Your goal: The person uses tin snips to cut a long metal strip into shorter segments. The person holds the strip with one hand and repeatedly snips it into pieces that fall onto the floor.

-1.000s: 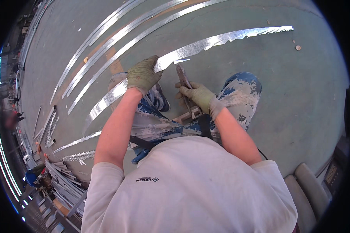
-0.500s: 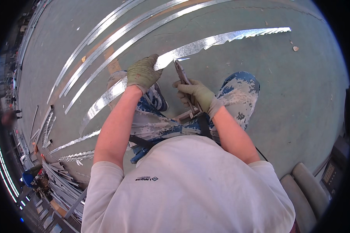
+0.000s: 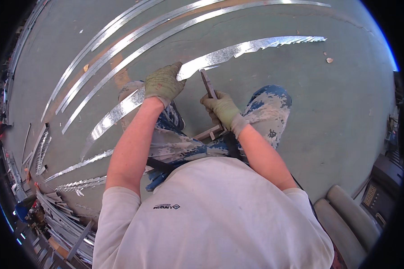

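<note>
A long, shiny sheet-metal strip (image 3: 215,57) runs across in front of my knees, its right part cut into slanted teeth along the near edge. My left hand (image 3: 163,83), in a greenish glove, is closed around the strip's middle. In my right hand (image 3: 223,108), also gloved, is a pair of tin snips (image 3: 206,83), gripped by the handles. Their head points away from me and meets the strip's near edge just right of my left hand. A narrow sliver of metal sticks out beside the jaws. My right fingers partly hide the handles.
Several long metal strips (image 3: 134,50) lie on the green floor (image 3: 336,98) beyond my hands. Toothed strips (image 3: 83,166) rest at the left, near a heap of metal pieces (image 3: 60,213). Two padded grey rolls (image 3: 350,206) stand behind at the right.
The snips' head looks narrower than before, its jaws closer together, and my right fingers have drawn in on the handles. My left hand keeps its hold on the strip. The view has shifted slightly.
</note>
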